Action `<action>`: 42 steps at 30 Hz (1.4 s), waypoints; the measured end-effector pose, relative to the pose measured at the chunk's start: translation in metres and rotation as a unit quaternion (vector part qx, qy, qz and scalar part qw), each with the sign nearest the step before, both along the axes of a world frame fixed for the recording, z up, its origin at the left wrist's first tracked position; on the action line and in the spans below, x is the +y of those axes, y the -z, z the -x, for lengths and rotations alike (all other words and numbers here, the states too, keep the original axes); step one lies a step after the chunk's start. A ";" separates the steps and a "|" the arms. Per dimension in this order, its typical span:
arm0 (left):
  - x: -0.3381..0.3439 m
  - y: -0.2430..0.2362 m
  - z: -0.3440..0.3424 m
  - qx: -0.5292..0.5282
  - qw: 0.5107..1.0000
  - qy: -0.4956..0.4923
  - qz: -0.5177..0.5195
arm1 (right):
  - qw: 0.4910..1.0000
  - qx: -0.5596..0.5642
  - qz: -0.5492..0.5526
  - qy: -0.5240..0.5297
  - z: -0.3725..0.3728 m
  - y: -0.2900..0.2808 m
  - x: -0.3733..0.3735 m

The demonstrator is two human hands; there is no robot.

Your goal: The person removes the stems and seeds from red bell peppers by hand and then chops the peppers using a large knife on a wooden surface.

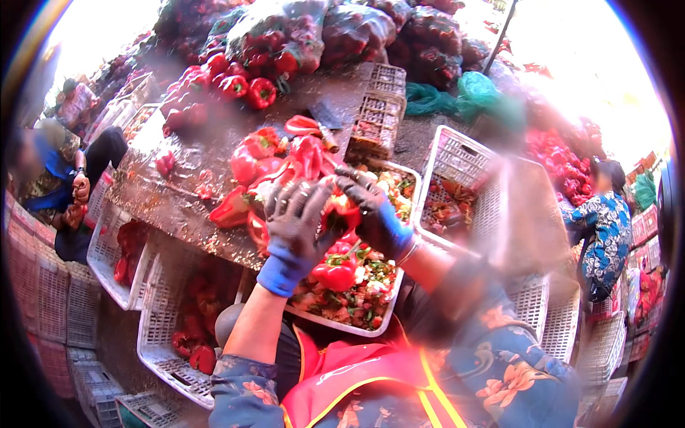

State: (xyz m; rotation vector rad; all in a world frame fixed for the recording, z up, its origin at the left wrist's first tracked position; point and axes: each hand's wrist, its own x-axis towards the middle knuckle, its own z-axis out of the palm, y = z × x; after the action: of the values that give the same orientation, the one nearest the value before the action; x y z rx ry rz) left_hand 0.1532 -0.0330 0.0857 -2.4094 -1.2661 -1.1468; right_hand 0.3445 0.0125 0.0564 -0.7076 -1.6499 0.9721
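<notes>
Both my hands wear dark-coated gloves with blue cuffs. They meet over a crate of scraps, closed around a red bell pepper (344, 211) partly hidden by the fingers. My left hand (298, 221) grips it from the left, with its thumb toward the pepper. From the other side my right hand (372, 212) curls its fingers on it. A pile of opened red bell peppers (275, 165) lies on the table just beyond my left hand. Below the hands, another red pepper (334, 275) rests on cores and seeds in the white crate (382, 329). A cleaver (327, 118) with a wooden handle lies behind the pile.
The worn table (193, 153) is wet and strewn with bits. White crates (457, 153) stand right and crates of red peppers (171, 357) lower left. Filled mesh sacks (278, 36) are heaped behind. Other people sit at the left and at the right (606, 228).
</notes>
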 end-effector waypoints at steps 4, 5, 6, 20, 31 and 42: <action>-0.005 0.009 -0.018 0.035 0.997 0.016 0.066 | 0.963 0.152 0.213 -0.068 -0.010 0.013 -0.019; -0.011 0.003 -0.016 0.051 0.997 0.013 0.053 | 0.935 0.209 0.270 -0.092 -0.004 -0.005 -0.030; -0.014 0.002 -0.015 0.059 0.995 0.026 0.070 | 0.956 0.157 0.238 -0.067 -0.009 -0.021 -0.039; -0.004 0.016 -0.051 -0.053 0.981 0.134 0.132 | 0.980 0.042 0.176 -0.082 -0.044 -0.005 -0.045; -0.011 0.028 -0.081 -0.061 0.982 0.104 0.143 | 0.881 0.354 0.314 0.024 -0.042 0.022 -0.037; -0.034 0.059 -0.097 -0.625 0.686 0.142 0.345 | 0.907 0.344 0.245 -0.014 -0.025 0.026 -0.062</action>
State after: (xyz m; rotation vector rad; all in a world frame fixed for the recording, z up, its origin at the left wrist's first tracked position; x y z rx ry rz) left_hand 0.2500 -0.0674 0.0268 -2.0693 -1.8746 -3.2390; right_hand 0.3698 -0.0496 0.0302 -0.5648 -0.7998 1.4766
